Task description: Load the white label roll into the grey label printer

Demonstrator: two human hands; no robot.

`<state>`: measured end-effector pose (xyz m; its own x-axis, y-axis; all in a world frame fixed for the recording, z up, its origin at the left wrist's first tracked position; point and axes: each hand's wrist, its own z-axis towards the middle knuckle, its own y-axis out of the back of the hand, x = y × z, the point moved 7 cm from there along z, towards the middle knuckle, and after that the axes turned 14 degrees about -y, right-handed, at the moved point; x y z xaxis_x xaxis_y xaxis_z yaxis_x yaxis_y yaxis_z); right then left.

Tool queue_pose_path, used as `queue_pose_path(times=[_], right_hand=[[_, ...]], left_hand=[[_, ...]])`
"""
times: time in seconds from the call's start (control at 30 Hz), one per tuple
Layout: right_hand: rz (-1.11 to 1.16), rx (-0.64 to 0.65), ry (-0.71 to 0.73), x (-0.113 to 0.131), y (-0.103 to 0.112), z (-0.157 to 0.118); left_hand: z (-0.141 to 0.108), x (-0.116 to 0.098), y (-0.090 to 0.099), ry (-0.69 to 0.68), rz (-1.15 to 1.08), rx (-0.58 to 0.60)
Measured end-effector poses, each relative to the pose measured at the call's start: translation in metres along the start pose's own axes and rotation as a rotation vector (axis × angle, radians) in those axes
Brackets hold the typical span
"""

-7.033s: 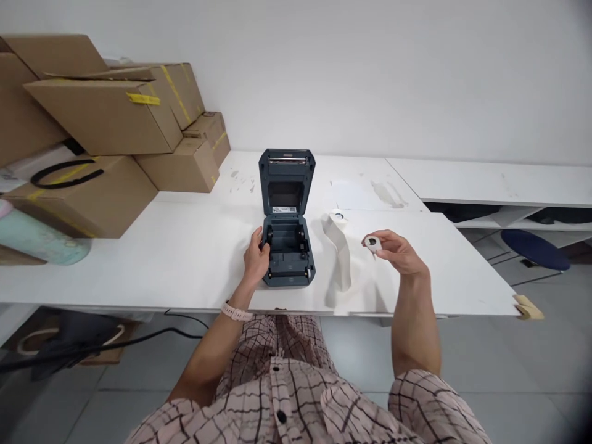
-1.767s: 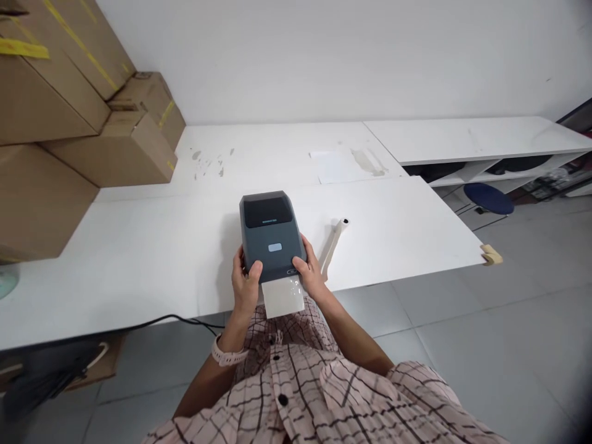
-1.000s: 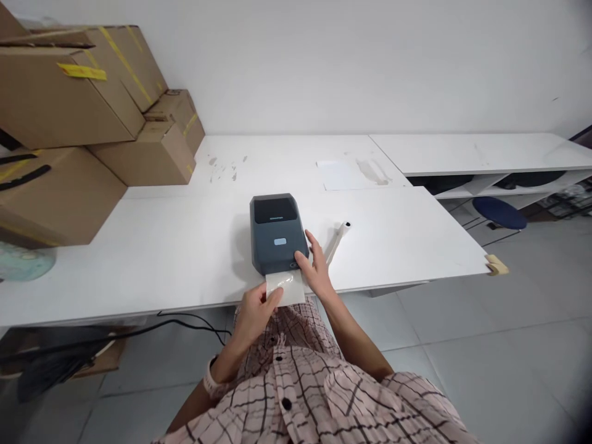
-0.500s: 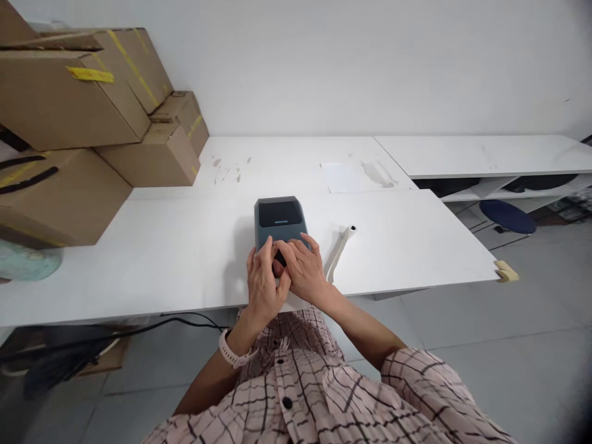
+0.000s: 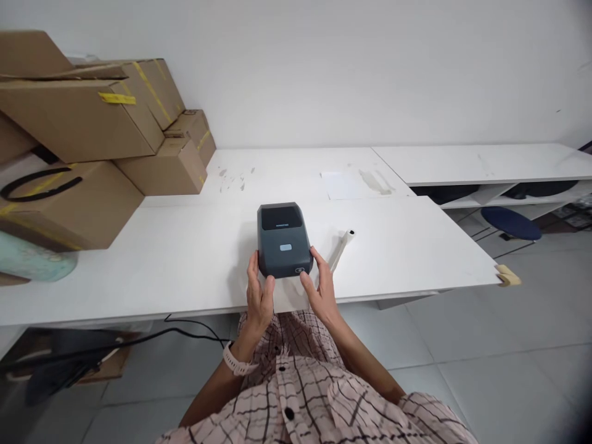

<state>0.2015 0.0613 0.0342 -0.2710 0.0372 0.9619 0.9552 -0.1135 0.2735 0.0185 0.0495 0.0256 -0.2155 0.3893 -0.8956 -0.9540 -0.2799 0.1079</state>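
Observation:
A dark blue-grey label printer [image 5: 283, 239] sits near the front edge of the white table, its lid down, with a dark window at the back and a pale button in the middle. Along its left front corner lie the fingers of my left hand [image 5: 259, 295], thumb at the front face. My right hand [image 5: 322, 290] grips the opposite corner, its thumb by the small oval mark. Both hands hold the printer between them. Just right of it lies a thin white paper roll [image 5: 343, 245] with a dark core hole; its near end is partly behind my right hand.
Cardboard boxes [image 5: 161, 165] are stacked at the left, beside a pale green floral object [image 5: 41, 256]. A white sheet [image 5: 342, 184] lies farther back on the table [image 5: 407, 246]. Yellow padding [image 5: 509, 275] covers its right corner. A blue stool [image 5: 511, 222] stands beyond. Black cables [image 5: 176, 331] hang below.
My hands have moved apart from the front of the printer to its two sides, uncovering its button and front part. The camera view has tilted up slightly.

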Motion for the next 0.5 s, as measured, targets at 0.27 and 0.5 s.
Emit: queue_pose_path(times=[0.27,0.5], right_hand=[[0.119,0.017,0.045,0.022,0.007,0.013],[-0.197,-0.138,0.389,0.118,0.002,0.098]], left_hand=[[0.027,-0.016,0.011,-0.119,-0.115,-0.152],[0.129,-0.010,0.029,-0.103,-0.036,-0.260]])
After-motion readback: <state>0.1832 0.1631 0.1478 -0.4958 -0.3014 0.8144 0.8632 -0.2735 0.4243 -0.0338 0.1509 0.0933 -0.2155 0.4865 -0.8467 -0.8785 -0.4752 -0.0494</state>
